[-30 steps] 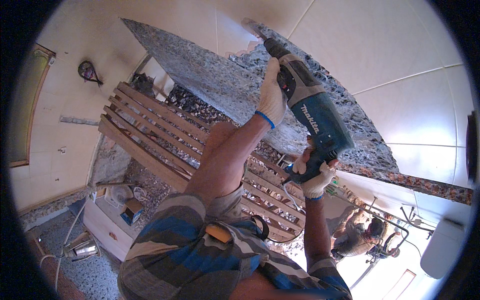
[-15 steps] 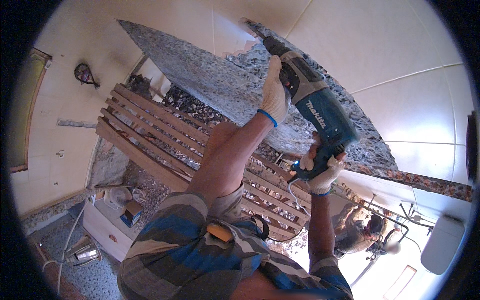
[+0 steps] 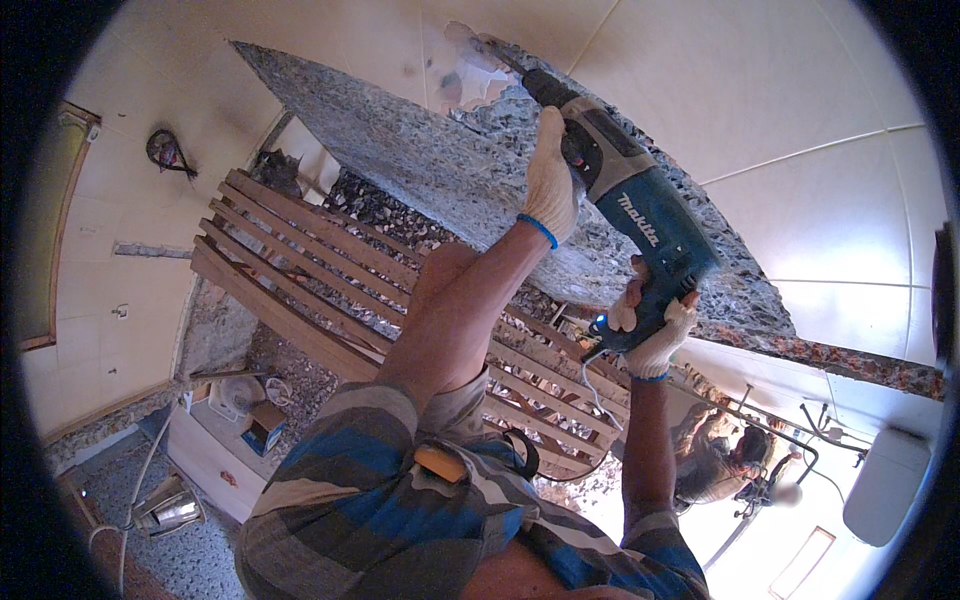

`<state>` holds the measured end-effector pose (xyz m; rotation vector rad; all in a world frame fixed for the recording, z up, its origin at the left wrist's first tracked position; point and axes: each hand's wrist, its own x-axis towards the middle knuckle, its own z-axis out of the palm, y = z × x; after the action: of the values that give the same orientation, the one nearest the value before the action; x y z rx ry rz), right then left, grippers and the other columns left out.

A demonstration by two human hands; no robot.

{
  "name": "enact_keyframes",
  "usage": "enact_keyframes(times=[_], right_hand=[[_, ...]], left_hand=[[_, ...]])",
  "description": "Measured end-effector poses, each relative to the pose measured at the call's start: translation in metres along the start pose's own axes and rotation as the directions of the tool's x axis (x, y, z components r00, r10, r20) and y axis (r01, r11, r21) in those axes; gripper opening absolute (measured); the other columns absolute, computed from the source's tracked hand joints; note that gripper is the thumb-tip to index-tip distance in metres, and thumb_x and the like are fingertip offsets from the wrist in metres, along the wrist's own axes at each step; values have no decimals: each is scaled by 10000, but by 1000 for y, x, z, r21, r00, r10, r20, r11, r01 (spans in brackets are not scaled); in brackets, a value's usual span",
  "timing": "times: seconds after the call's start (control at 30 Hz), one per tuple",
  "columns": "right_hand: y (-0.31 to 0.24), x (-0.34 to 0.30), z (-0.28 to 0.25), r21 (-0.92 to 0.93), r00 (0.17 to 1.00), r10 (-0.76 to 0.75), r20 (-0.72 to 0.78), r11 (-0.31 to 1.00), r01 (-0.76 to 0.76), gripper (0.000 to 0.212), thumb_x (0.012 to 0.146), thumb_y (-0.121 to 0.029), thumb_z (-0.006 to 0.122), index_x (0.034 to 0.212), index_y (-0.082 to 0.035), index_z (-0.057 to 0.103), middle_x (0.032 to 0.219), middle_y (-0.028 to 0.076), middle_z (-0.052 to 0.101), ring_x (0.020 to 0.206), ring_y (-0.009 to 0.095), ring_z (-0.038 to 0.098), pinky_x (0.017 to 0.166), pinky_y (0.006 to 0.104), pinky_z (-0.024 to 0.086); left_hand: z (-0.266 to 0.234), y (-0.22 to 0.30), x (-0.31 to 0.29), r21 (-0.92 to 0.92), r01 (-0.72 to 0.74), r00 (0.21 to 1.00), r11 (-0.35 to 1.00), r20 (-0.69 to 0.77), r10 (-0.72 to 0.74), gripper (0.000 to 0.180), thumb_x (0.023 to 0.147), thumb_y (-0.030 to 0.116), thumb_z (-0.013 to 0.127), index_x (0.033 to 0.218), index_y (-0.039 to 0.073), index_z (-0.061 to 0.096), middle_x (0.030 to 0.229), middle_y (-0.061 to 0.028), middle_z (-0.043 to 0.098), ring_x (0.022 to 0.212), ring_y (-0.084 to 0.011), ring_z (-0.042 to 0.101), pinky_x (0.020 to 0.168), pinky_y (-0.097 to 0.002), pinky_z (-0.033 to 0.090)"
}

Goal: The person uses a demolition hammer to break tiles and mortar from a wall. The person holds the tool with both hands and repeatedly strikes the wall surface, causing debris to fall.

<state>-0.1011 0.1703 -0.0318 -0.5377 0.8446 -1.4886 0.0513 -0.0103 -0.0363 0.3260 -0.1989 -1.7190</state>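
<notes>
A teal and grey rotary hammer drill slants up and to the left, held in both gloved hands. My left hand, in a cream knit glove with a blue cuff, is closed at the front of the tool, near its dark chuck. Around the rear handle my right hand is closed, gloved the same way. The bit reaches the top edge of a rough grey slab-like surface, beside a broken patch of pale wall covering. Exactly where its tip touches is hard to see.
A slatted wooden bench or platform lies below, over rubble. Pale tiled wall rises beyond. At lower right, another person is near pipes and a white tank. A metal bucket stands at lower left.
The drill has shifted very slightly up and left, both hands with it. At the bit's tip, more broken or loose pale wall covering shows. Both grips stay the same.
</notes>
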Motion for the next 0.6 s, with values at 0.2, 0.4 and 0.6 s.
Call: enact_keyframes(times=[0.2,0.4,0.6], right_hand=[[14,5,-6,-92,996,-78,46,992,82,890,845,-506,741,1439,108,492,903,121,640,558,208,602,511,361,496],[34,-9,-7,-56,993,-52,103,997,58,765,812,-361,805,1402,49,538,1146,205,676,793,275,677,666,401,568],[61,-24,-2,30,993,-35,116,999,31,702,839,-234,828,1415,12,510,1186,208,682,865,296,702,727,416,582]], left_hand=[[-3,7,1,-9,-24,1000,1000,-11,24,491,1132,502,455,1299,99,681,1236,-70,742,1148,-240,691,1036,-435,541],[-12,23,-2,23,4,999,1000,-51,-3,552,1111,564,447,1313,106,678,1219,-89,746,1125,-259,705,1020,-444,557],[-23,38,-6,-66,44,999,997,20,-42,555,1107,568,440,1298,104,676,1187,-107,748,1094,-284,717,1007,-467,573]])
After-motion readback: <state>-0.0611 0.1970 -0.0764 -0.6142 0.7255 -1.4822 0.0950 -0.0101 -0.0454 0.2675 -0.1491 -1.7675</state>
